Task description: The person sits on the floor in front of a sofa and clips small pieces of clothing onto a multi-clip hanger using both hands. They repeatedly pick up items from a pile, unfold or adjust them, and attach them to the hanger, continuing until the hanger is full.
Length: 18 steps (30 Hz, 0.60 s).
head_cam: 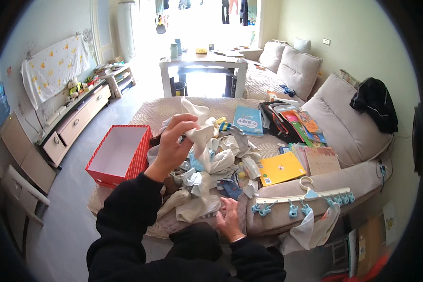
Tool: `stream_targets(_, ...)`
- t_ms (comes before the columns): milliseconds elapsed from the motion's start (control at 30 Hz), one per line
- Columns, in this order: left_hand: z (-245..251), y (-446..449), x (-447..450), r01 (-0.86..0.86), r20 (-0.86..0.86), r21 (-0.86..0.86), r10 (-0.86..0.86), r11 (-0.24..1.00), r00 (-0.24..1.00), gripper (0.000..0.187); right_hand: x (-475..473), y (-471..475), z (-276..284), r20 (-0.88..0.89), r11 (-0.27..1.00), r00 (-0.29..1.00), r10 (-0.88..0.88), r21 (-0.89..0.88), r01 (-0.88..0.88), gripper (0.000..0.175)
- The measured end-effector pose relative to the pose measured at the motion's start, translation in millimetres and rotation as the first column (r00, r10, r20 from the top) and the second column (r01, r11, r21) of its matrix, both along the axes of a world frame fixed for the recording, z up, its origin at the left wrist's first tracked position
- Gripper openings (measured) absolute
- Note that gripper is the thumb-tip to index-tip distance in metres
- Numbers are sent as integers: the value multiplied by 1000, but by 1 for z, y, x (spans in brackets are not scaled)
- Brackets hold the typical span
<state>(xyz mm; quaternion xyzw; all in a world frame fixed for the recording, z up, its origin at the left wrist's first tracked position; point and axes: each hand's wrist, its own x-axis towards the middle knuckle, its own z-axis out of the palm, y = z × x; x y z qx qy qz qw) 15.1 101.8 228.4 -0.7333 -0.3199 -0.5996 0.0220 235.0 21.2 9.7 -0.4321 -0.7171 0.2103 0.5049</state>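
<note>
My left hand (176, 141) is raised over the pile and grips a white sock-like cloth (202, 135), whose lower end hangs down blurred. Below it spreads a heap of small clothes and socks (224, 158) in white, grey and blue on the quilted sofa cover. My right hand (229, 218) rests low at the heap's near edge, fingers apart and slightly curled, with nothing visible in it. Close by lies a cream cloth (192, 209). To the left stands a red patterned box (139, 155) with a white interior; no contents show inside.
A clip hanger (303, 195) with blue pegs lies on the right sofa section, white cloths (315, 229) hanging from it. Beyond are a yellow book (282, 168), a blue book (248, 120) and an opened backpack (280, 121) with books. A table (204, 60) stands ahead.
</note>
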Motion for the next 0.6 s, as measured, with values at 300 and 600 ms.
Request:
stream_targets(300,-21,-95,92,912,889,78,-441,402,118,17,44,-49,79,-668,942,726,163,-114,-316,28)
stream_targets(600,-48,-137,172,957,999,19,40,291,-33,39,93,-85,93,-596,959,782,-183,67,275,25)
